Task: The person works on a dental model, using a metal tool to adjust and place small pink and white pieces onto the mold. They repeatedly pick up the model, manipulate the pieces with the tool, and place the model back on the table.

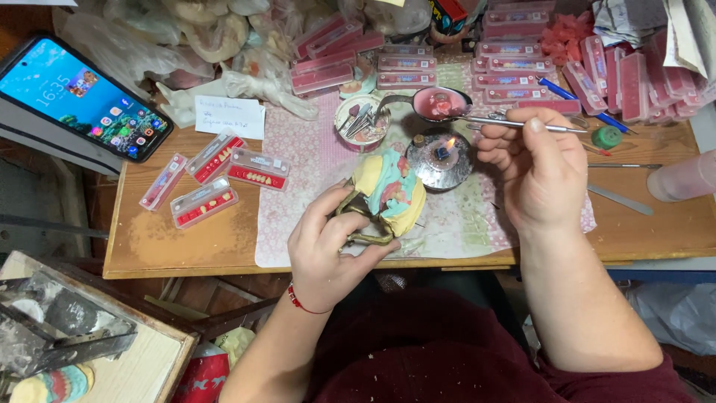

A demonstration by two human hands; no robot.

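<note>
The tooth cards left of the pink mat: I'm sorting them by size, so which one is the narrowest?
The leftmost tooth card, a slim red-and-clear strip lying alone at the group's left end; the other three are clearly wider.

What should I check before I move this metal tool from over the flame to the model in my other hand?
1. Small round metal burner lit: ok, a flame shows at its middle.
2. Tip of the thin metal hand tool over the flame: cannot tell, fingers hide the tip.
3. Right hand grip on the tool: ok, pinched between thumb and fingers.
4. Left hand grip on the yellow, teal and pink dental model on its brass frame: ok, fingers wrap the frame.
5. Metal spoon of pink wax within reach: ok, just behind the burner.
6. Model apart from the flame: ok, beside the burner, not over it.
</note>
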